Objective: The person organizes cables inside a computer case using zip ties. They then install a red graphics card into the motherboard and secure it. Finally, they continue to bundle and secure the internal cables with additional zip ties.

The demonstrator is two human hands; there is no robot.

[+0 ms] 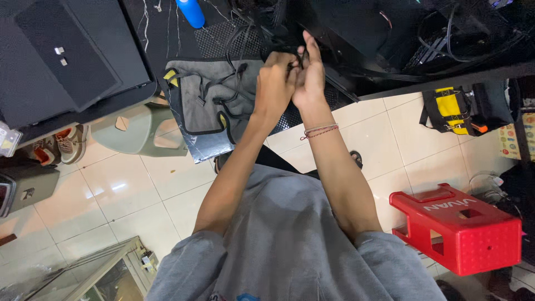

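Note:
My left hand [274,82] and my right hand [310,75] meet at the edge of a black computer case [356,33] on a dark work surface. Both hands pinch black cables [295,61] that run out of the case. My left fingers are curled tight around the cable bundle. My right hand has its fingers raised against the case, thumb side touching the left hand. A red thread bracelet sits on my right wrist. More black cables with connectors [223,89] trail over a grey cloth bag [206,106] just left of my hands.
A black case panel [67,56] lies at the left. A blue cylinder [191,11] stands at the back. On the tiled floor are a red plastic stool [462,228], a pale green stool [134,131], a yellow-black tool bag [454,108] and shoes [61,142].

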